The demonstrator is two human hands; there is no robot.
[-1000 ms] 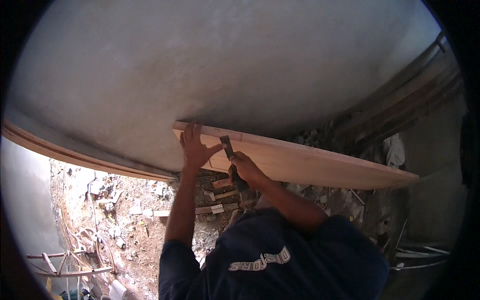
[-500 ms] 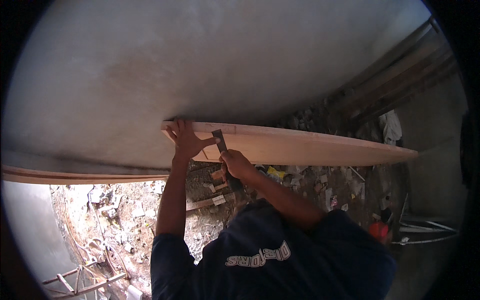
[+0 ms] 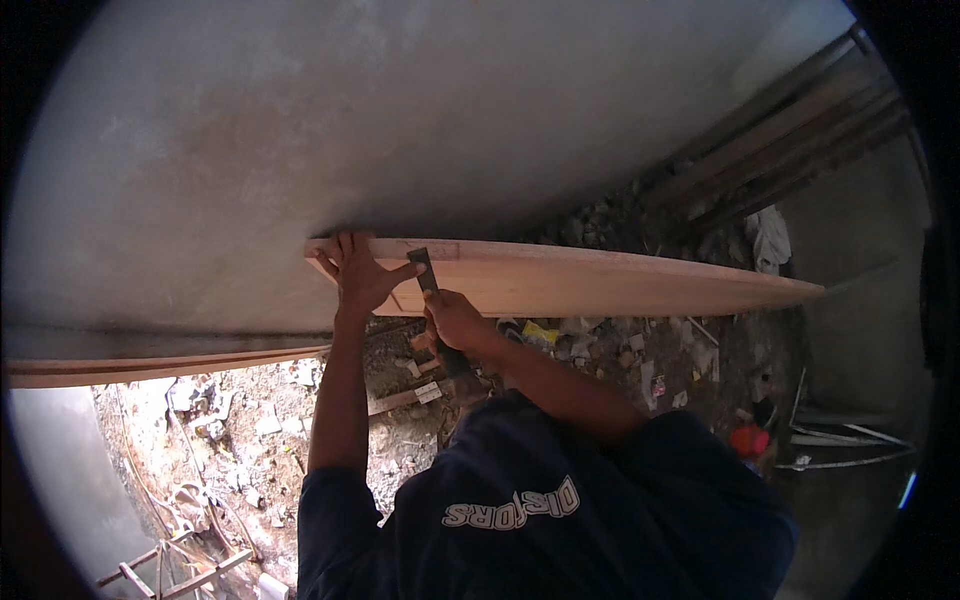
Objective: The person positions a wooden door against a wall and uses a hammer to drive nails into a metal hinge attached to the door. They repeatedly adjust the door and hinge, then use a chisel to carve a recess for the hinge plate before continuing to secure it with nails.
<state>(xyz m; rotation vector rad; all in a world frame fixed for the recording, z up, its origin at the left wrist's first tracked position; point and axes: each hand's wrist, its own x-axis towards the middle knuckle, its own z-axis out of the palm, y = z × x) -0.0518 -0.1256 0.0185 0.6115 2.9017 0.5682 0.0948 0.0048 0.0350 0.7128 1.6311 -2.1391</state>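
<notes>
A long pale wooden panel [image 3: 560,280] stands on edge along the grey wall, with a rectangle outlined on its upper edge near the left end. My left hand [image 3: 362,285] has its fingers hooked over that edge at the left end. Its thumb stretches right and touches the tip of a flat, dark, blade-like tool [image 3: 423,268]. My right hand [image 3: 458,318] is closed around the tool, whose tip lies against the panel beside the outlined rectangle. The tool's lower part runs back toward my chest and is dim, so its exact kind is unclear.
Rubble and scraps [image 3: 630,350] litter the ground beneath. A red object [image 3: 748,438] and a pale metal frame [image 3: 840,440] lie at the right. A wooden frame [image 3: 180,572] is at lower left. Long boards [image 3: 780,150] lean at the far right, near a white cloth [image 3: 769,240].
The view has shifted slightly, so the panel and both hands appear a little farther left and higher. My grip on the tool and the thumb against its tip look much the same.
</notes>
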